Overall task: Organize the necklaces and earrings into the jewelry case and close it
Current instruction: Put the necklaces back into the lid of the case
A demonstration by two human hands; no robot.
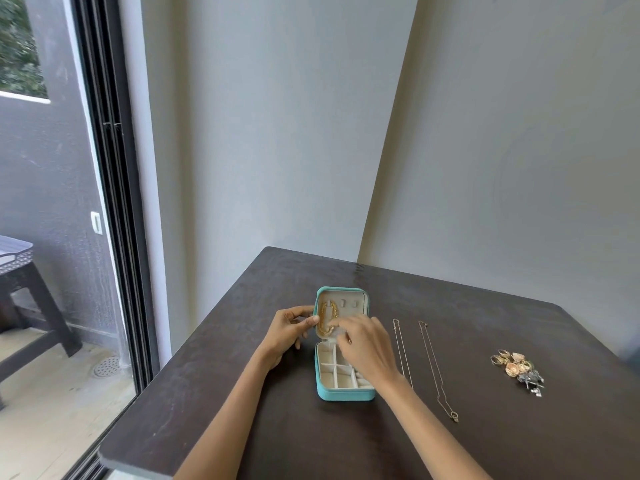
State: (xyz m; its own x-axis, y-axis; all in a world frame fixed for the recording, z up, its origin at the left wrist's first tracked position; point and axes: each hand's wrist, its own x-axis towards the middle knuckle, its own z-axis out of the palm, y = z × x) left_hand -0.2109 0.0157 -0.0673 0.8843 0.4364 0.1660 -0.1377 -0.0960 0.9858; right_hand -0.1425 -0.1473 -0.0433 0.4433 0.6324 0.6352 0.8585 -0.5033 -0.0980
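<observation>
On the left, our left hand [290, 329] curls round the left edge of the teal jewelry case [343, 344], thumb on the lid's rim, steadying the open lid, which stands up at the far end. A gold necklace [328, 317] hangs inside that lid on its left side, and our right hand [360, 344] reaches over the hinge area with bent fingers at the chain's lower end; whether they actually pinch it we cannot tell. The divided tray nearest us looks empty where it shows.

Right of the case, two thin chain necklaces [401, 351] lie stretched out near to far on the dark table [242, 393], apart from each other. We judge them very light, limp and prone to tangling, so best lifted by the clasp end or the pendant. Far right sits a small pile of earrings [517, 368], tiny, hard and likely slippery, so pick them one at a time by pinching.
</observation>
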